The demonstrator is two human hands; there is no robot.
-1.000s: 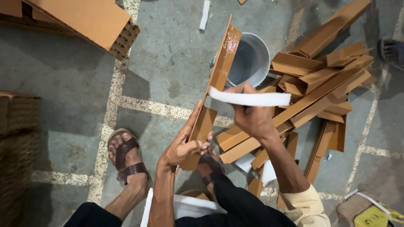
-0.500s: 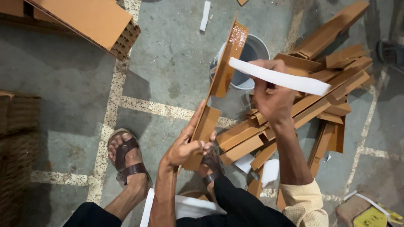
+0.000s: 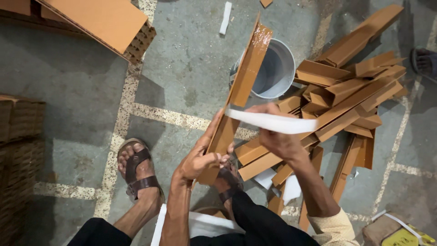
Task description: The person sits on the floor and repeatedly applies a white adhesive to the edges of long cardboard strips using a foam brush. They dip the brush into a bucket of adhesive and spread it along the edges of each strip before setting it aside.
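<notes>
Item one: brown cardboard angle strip [image 3: 241,86], held tilted above the floor, its upper end glossy and wet, poised over the grey bucket [image 3: 275,68]. I log the left hand [image 3: 200,159] clamped round its lower end. Item two: white flat strip [image 3: 273,122] (paper or plastic, I cannot tell), pinched in the right hand [image 3: 280,139], touching the angle strip's edge. Surroundings: heap of similar cardboard angles [image 3: 350,100] on the right, sandalled foot [image 3: 136,168] at left, stacked cardboard sheets [image 3: 100,23] upper left.
</notes>
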